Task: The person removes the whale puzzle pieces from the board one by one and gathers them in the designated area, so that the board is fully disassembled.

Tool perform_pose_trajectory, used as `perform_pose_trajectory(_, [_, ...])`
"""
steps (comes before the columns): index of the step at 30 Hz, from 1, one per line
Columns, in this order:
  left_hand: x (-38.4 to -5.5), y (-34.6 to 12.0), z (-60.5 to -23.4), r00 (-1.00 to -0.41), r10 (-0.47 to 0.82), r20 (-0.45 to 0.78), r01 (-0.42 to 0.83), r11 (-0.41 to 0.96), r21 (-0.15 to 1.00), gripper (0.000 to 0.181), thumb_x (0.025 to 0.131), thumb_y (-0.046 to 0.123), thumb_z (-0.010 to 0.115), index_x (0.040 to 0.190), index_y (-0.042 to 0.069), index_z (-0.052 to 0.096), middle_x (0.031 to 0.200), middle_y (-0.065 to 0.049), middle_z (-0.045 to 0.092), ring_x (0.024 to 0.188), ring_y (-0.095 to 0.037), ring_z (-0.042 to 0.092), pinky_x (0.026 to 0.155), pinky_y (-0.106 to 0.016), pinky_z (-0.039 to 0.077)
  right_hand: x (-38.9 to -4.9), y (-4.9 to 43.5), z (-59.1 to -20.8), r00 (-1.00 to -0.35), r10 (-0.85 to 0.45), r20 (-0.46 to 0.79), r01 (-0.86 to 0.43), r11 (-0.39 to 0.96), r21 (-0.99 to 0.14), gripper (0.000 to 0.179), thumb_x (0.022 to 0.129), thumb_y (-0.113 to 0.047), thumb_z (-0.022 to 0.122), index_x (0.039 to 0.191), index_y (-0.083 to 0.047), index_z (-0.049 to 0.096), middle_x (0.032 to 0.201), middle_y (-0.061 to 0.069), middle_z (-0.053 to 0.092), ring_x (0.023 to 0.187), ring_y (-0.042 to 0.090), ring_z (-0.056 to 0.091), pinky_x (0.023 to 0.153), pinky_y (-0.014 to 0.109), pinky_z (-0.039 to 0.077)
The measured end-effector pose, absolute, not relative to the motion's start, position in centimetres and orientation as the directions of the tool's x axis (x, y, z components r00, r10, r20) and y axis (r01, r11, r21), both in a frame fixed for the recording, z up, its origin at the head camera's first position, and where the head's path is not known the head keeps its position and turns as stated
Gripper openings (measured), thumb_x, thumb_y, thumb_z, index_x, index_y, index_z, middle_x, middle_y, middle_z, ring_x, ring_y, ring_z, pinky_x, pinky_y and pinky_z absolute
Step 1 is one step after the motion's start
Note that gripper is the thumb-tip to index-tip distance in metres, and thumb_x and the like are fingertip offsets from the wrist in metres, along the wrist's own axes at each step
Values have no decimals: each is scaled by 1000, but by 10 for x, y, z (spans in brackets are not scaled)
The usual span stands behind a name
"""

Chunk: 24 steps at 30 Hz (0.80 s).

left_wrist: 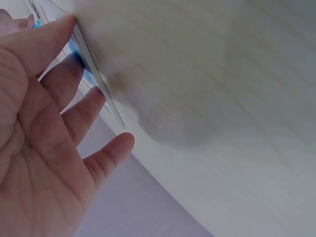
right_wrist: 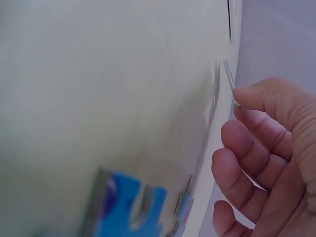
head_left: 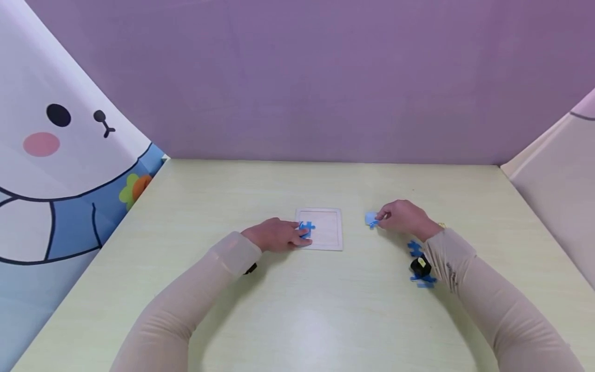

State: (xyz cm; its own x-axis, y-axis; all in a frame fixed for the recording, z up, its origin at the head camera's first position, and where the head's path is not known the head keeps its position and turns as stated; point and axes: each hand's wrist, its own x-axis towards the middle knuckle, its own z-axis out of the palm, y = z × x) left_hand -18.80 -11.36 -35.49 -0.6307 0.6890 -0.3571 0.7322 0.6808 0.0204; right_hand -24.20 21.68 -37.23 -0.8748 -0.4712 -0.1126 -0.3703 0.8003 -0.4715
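Observation:
A small square puzzle tray [head_left: 331, 235] with a raised pale rim lies mid-table. One blue jigsaw piece [head_left: 309, 226] is in its left part. My left hand [head_left: 277, 235] rests at the tray's left side, its fingers extended over that piece and the rim. In the left wrist view the fingers [left_wrist: 91, 106] are spread along the tray edge. To the right of the tray, my right hand [head_left: 403, 217] pinches a light blue jigsaw piece [head_left: 371, 218] between thumb and fingertips. The right wrist view shows this piece edge-on, above the table, with the other fingers loosely curled.
Several loose blue jigsaw pieces [head_left: 415, 248] lie beside and below the right wrist, partly hidden by the black wrist camera [head_left: 420, 265]. A purple backdrop [head_left: 325, 82] stands behind the table's far edge, and a printed cartoon cloth [head_left: 74, 155] hangs on the left.

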Motion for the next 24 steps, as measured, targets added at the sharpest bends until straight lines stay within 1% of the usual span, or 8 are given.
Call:
perform_pose_trajectory(7, [-189,-116,-357,-627,703,-336,742,670,19,39,99,21,54,138,25,54,141,0,48,132,-25,43,84,-29,48,-242,216,-371,-878,-456,-147,-348,818,-458,16,87,-13,66,98,-2,72,96,11,71,87,25,64,77,42,50])
perform_pose_trajectory(11, [-189,-116,-358,-631,701,-332,738,675,25,39,99,21,55,138,25,54,141,0,48,132,-24,44,79,-27,48,-243,216,-373,-882,-437,-176,-318,828,-463,16,87,-14,67,97,-3,73,95,9,71,85,22,63,77,41,49])
perform_pose_trajectory(16, [-189,-115,-358,-629,707,-323,742,670,22,39,98,21,55,137,25,54,141,0,48,131,-24,44,69,-23,46,-244,217,-373,-883,-424,-200,-297,836,-462,15,87,-14,67,96,-4,73,94,7,71,82,18,61,77,41,48])
perform_pose_trajectory(19, [-189,-115,-359,-622,717,-314,753,658,13,39,98,21,56,137,25,55,140,0,50,130,-24,45,63,-21,43,-243,216,-371,-879,-430,-206,-299,833,-465,15,87,-14,67,95,-3,73,94,8,71,81,19,60,75,41,48])
perform_pose_trajectory(24, [-188,-116,-360,-624,718,-310,753,658,6,39,98,21,55,137,25,55,139,1,50,130,-23,46,64,-19,43,-243,215,-371,-871,-448,-203,-320,830,-458,14,87,-14,67,94,-4,73,94,8,71,81,18,61,74,39,49])
